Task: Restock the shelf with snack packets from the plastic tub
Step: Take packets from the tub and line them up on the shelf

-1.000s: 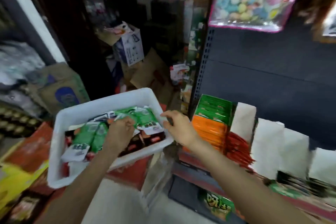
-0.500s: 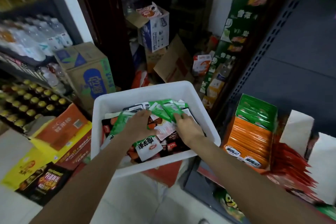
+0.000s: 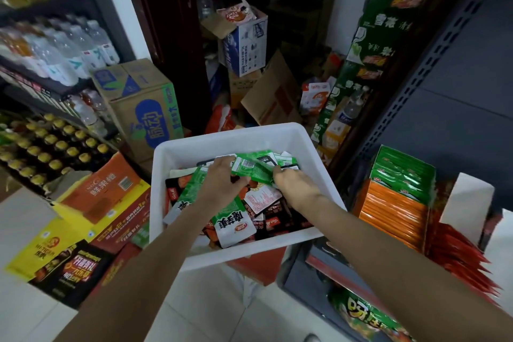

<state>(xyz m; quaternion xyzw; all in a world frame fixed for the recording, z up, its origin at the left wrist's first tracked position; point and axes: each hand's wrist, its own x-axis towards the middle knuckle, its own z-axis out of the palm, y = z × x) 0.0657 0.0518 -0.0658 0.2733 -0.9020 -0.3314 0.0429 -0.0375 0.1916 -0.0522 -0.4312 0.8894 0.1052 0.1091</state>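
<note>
A white plastic tub (image 3: pixel 280 134) sits in front of me, filled with green, white and dark snack packets. Both my hands are inside it. My left hand (image 3: pixel 222 183) and my right hand (image 3: pixel 294 184) grip a bunch of green snack packets (image 3: pixel 255 168) between them near the tub's far side. A green and white packet (image 3: pixel 236 223) lies loose near the tub's near wall. To the right, the dark shelf (image 3: pixel 313 258) holds rows of green packets (image 3: pixel 402 175), orange packets (image 3: pixel 394 208) and red packets (image 3: pixel 460 253).
Cardboard boxes (image 3: pixel 144 103) and flat drink cartons (image 3: pixel 91 203) crowd the floor at left. Bottled drinks (image 3: pixel 55 55) fill the left racks. More boxes (image 3: pixel 247 39) are stacked behind the tub. A white box divider (image 3: pixel 466 200) stands on the shelf, and a green bag (image 3: pixel 366 316) lies below.
My right hand has moved from the tub's right rim into the tub and closed on the green packets beside my left hand. The view has swung left and down.
</note>
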